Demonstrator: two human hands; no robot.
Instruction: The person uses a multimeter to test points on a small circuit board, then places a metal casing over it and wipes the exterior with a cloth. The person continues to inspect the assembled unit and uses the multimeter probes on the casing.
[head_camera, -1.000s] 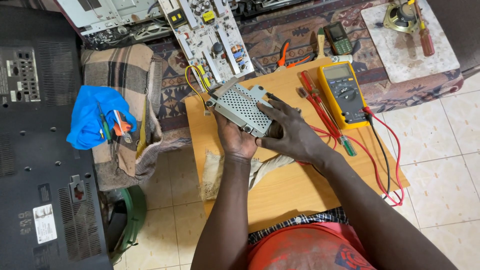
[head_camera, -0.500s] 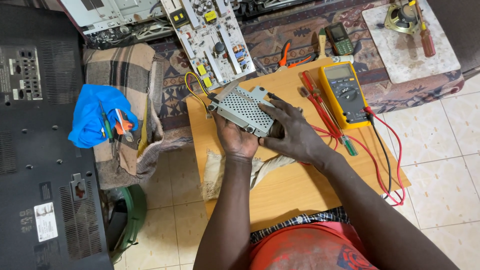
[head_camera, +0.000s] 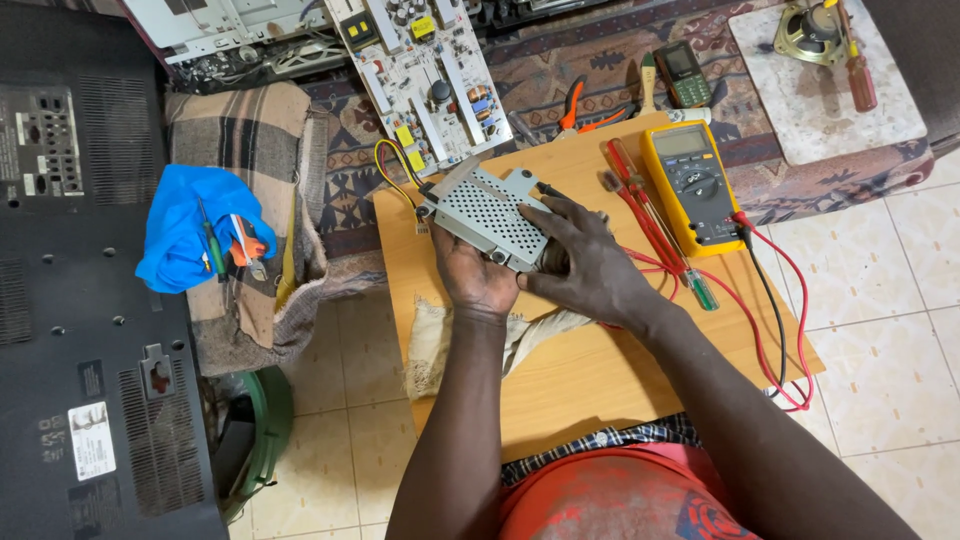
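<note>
Metal box (head_camera: 487, 212) with holes sits near the board's (head_camera: 600, 380) far-left corner. Both hands, left hand (head_camera: 474, 276) and right hand (head_camera: 590, 262), grip it with curled fingers; better keep it flat and clear of the wires (head_camera: 392, 172).

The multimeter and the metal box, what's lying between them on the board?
In the head view, a red-handled screwdriver and red test leads lie between the multimeter and the metal box, beside the right hand.

Even, soft daylight; the frame is sharp throughout.
No glare on the wooden board (head_camera: 600, 370) or the floor tiles (head_camera: 880, 330); shadows are faint and short, the black television back (head_camera: 80, 330) reads dark, and lines bend slightly toward the frame edges.
</note>
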